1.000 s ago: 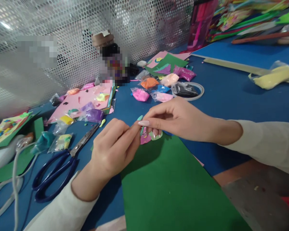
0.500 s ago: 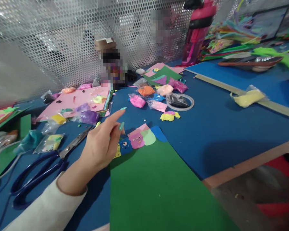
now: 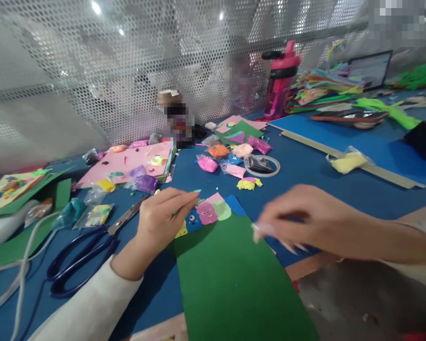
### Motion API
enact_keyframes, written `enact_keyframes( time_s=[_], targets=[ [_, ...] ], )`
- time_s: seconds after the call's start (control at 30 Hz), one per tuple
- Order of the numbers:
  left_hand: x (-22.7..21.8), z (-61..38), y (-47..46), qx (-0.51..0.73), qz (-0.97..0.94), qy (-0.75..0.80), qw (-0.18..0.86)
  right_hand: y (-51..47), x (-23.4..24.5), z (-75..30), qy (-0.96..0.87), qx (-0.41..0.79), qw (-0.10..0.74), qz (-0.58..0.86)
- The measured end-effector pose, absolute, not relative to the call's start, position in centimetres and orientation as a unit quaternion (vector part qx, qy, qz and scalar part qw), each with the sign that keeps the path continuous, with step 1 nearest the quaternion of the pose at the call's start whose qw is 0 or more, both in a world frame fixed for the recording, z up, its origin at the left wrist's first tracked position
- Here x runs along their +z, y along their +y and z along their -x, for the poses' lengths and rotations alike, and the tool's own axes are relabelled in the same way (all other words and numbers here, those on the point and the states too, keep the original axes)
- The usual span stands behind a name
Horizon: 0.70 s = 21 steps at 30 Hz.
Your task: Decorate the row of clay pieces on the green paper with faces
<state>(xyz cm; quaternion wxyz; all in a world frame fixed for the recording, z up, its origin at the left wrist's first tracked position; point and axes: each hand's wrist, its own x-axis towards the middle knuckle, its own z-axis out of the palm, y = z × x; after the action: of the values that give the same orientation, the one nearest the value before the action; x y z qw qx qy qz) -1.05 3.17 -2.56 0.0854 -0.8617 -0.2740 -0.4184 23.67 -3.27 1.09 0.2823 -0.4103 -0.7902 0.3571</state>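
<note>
A long green paper sheet (image 3: 230, 279) lies in front of me. Across its far end sits a row of small pieces: a yellow one (image 3: 181, 230), a blue one with an eye (image 3: 192, 219), a pink clay monster face (image 3: 206, 214), a pale green one (image 3: 224, 210) and a plain blue one (image 3: 237, 205). My left hand (image 3: 165, 220) is just above the row's left end, thumb and forefinger pressed together; what they pinch, if anything, is hidden. Over the sheet's right edge, my right hand (image 3: 294, 220) is blurred, its thumb and forefinger closed at the tips around something too small to name.
Blue-handled scissors (image 3: 80, 260) lie left of my left hand, beside a white cable (image 3: 23, 279). Bagged clay, such as a purple packet (image 3: 146, 183), is scattered beyond. A pink bottle (image 3: 281, 85) stands by the perforated metal screen (image 3: 128, 61). The table's edge (image 3: 312, 265) runs at right.
My right hand has come into view from the right, over the sheet's edge. My left forefinger and thumb, apart before, have come together. The camera view has shifted.
</note>
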Motion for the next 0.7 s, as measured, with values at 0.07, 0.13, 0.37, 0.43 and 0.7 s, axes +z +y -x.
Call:
enact_keyframes(
  time_s=[0.07,0.13,0.37,0.43,0.7],
  targets=[
    [-2.6,1.1,3.3,-0.411,0.865,-0.277,0.080,-1.0,0.9,-21.5,-0.772,0.380,0.283,0.424],
    [-2.7,1.2,3.5,-0.407,0.864,-0.288,0.069,1.1,0.1,-19.4,-0.748,0.395,0.316,0.429],
    [-2.9,1.4,3.9,-0.398,0.832,-0.386,-0.023,2.8,-2.8,-17.3,-0.722,0.398,0.397,0.403],
    [-2.8,1.2,3.6,-0.399,0.833,-0.382,-0.030,2.4,-3.0,-17.9,-0.725,0.401,0.397,0.395],
    [-2.0,0.3,1.5,-0.396,0.876,-0.262,0.084,1.9,-2.8,-18.5,-0.653,0.533,0.418,0.340]
  ],
)
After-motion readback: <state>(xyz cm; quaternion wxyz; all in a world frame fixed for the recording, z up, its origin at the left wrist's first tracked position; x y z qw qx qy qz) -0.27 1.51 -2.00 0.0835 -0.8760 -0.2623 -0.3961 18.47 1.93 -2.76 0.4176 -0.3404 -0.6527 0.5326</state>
